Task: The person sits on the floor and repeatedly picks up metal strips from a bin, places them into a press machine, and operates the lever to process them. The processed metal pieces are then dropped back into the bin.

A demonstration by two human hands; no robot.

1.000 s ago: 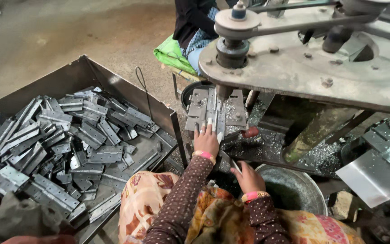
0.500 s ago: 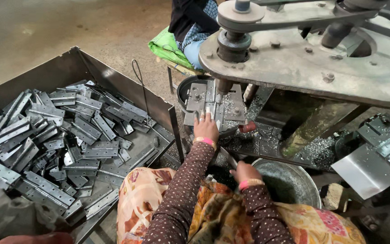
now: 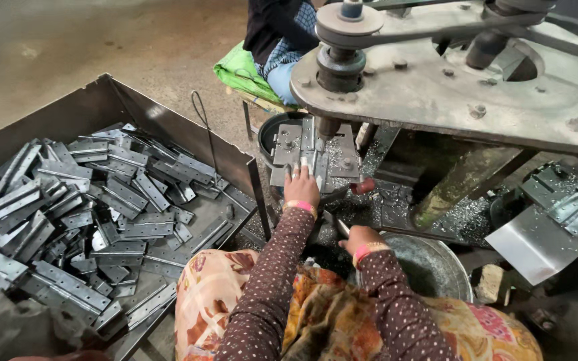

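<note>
Our left hand point(image 3: 301, 186) lies flat, fingers spread, pressing a metal strip point(image 3: 308, 160) onto the machine's plate point(image 3: 287, 144) under the spindle point(image 3: 329, 127). Our right hand point(image 3: 361, 235) curls around a lever point(image 3: 339, 226) beside the steel bowl point(image 3: 429, 267). Hinges point(image 3: 81, 214) fill the tray at left.

The person is wearing long dark brown sleeves with lots of tiny white dots. A pink band is sitting just behind the left hand point(image 3: 301, 189), and another pink band is sitting just behind the right hand point(image 3: 364, 237). A big cloth with orange, yellow and pink flowers is covering the lap.
</note>
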